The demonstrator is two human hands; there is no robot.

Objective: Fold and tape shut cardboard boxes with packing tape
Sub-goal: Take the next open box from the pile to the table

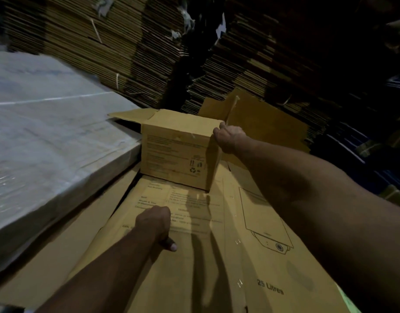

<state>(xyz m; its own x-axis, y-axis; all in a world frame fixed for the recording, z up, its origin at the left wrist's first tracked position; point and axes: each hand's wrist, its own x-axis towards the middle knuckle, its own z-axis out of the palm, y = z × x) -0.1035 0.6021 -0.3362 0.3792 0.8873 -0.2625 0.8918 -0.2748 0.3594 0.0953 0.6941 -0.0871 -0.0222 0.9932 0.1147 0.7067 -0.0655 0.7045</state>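
A: Where was the box (178, 152)?

B: I saw it upright at the far end of the flattened carton (217, 256), flaps open, beside the wrapped stack (47, 143).

A: Hands?

B: Right hand (229, 137) gripped the box's top right corner — fingers curled over the edge. Left hand (154, 224) rested on the flat carton, fingers tucked under, thumb out — couldn't tell whether it held anything.

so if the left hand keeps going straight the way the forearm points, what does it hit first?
Most likely the near printed face of the erected box. The left hand rests on the flattened carton, pointing up-frame toward that face, with only flat cardboard between. Depth is unclear. The right hand grips the box's top right corner.
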